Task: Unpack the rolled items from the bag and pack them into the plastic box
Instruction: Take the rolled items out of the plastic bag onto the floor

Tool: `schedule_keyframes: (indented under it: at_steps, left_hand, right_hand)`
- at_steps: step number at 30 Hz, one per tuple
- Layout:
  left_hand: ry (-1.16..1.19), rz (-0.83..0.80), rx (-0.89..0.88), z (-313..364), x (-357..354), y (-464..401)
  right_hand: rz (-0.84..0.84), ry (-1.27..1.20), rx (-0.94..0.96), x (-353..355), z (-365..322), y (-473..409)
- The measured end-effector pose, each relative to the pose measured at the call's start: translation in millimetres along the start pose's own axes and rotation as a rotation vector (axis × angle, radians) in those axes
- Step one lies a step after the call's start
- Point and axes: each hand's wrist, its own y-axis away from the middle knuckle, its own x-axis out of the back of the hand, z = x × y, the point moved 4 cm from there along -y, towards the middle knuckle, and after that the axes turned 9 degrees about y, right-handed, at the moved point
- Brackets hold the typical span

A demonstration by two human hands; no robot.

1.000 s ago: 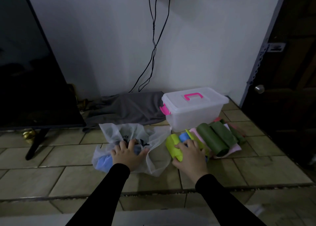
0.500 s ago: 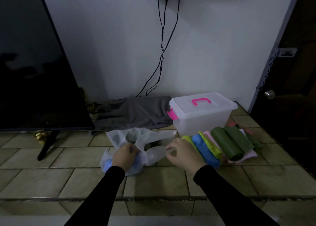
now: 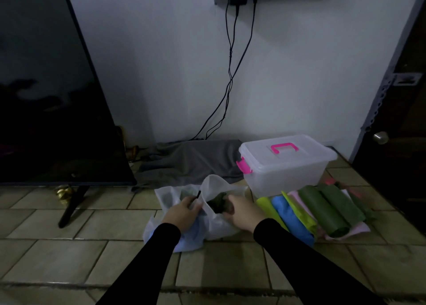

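Observation:
A thin white plastic bag (image 3: 216,226) lies on the tiled floor in front of me. My left hand (image 3: 183,212) pinches the bag's rim and holds its mouth apart. My right hand (image 3: 244,211) reaches into the mouth and closes around a dark green roll (image 3: 217,203) inside. A bluish item shows through the bag's lower left (image 3: 187,241). To the right lie several rolls side by side: yellow-green (image 3: 267,206), blue (image 3: 291,219), dark green (image 3: 322,210). Behind them stands the clear plastic box (image 3: 284,174) with its lid shut, a pink handle and a pink latch.
A dark TV (image 3: 46,97) on a thin stand leg (image 3: 72,204) fills the left. A grey cloth (image 3: 191,159) lies by the wall behind the bag. Black cables (image 3: 230,74) hang from a wall socket. A dark door with a knob (image 3: 380,137) is at right.
My right hand left the rolls on the floor, took the bag's edge, then went into the bag onto a green roll. My left hand moved from pressing the bag to holding its rim apart.

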Motion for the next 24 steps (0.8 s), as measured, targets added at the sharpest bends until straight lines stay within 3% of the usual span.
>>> schedule_keyframes:
  at_steps: [3,7,12,18,24]
  left_hand:
    - [-0.037,-0.085,0.023,2,4,-8]
    - [-0.015,-0.103,0.045,-2,4,-10]
    - [-0.050,-0.216,0.079,-2,1,-8]
    - [-0.047,-0.241,0.091,-3,2,-2]
    - [-0.336,-0.188,-0.001,2,-3,7]
  right_hand:
    - [0.039,0.053,0.033,5,-4,-15]
    - [-0.003,-0.056,-0.022,4,-6,-30]
    - [0.134,0.134,-0.101,-8,-11,-39]
    - [0.059,-0.136,-0.185,-19,-6,-42]
    - [0.074,-0.218,-0.207,-22,-13,-27]
